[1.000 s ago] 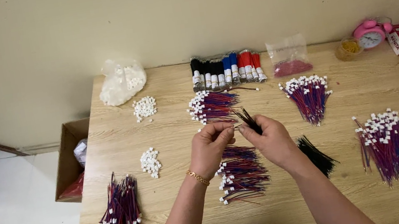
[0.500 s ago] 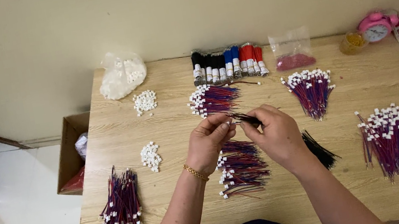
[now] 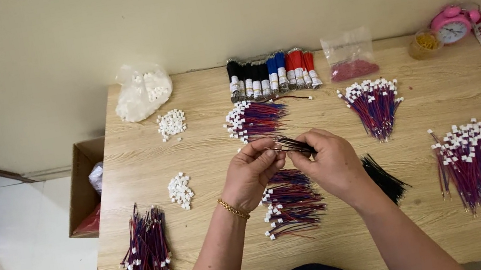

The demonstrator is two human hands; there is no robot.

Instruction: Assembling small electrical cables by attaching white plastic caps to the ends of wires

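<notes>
- Here, taking the red-and-blue wire pile at the near middle of the wooden table as the landmark, a cardboard box stands on the floor far to its left, off the table edge
- A wire bundle with white plugs lies well left of the pile, near the front edge
- Two small heaps of white connectors sit left of the pile, with a clear bag of them beyond, by the wall
- The left hand, a gold bracelet at its wrist, hovers just above the pile, fingertips pinched on one end of a thin dark wire strand
- The right hand is closed round the other end of that strand, so the strand is held between both hands, just over the pile
- Black cable ties lie just right of the pile
- Another bundle lies well right; a pink alarm clock stands far right by the wall
</notes>
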